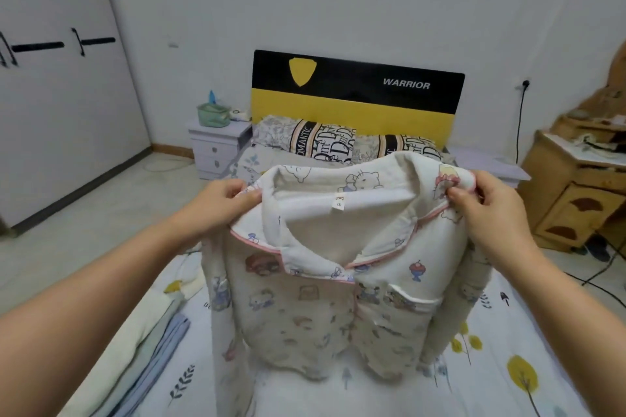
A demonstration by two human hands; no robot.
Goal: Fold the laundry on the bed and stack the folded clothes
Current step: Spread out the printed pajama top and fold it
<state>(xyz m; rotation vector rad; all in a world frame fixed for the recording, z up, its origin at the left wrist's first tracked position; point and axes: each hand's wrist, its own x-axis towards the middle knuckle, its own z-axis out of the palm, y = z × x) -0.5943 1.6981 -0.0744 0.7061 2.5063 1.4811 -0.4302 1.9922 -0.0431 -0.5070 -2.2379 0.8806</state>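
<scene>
A cream pyjama top (325,308) with cartoon prints and pink piping hangs upright in front of me, front side facing me, collar at the top. My left hand (223,203) pinches its left shoulder and my right hand (487,203) pinches its right shoulder. The hem touches the white leaf-print bed sheet (508,349). Both sleeves hang down at the sides. A stack of folded clothes (152,342) in pale green, blue and cream lies on the bed's left edge.
Two patterned pillows (321,142) lie before the black and yellow headboard (355,95). A white nightstand (216,149) with a green box stands at the left. A white wardrobe (50,78) fills the left wall. Wooden furniture (582,179) and floor cables sit at the right.
</scene>
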